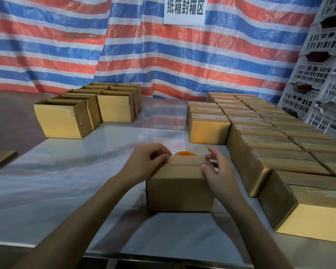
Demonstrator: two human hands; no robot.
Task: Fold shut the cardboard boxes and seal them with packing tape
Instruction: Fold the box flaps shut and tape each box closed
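Note:
A small brown cardboard box (179,189) stands on the table in front of me, its top flaps folded down. My left hand (147,162) holds the box's top left edge with curled fingers. My right hand (214,167) grips the top right edge, fingers bent over the flap. Just behind the box, an orange and green tape roll (184,153) peeks over its far edge, mostly hidden.
Several open boxes (85,109) stand at the back left. Rows of closed boxes (270,133) fill the right side of the grey table (66,181). Stacked white plastic crates (326,74) rise at the far right. A striped tarp hangs behind.

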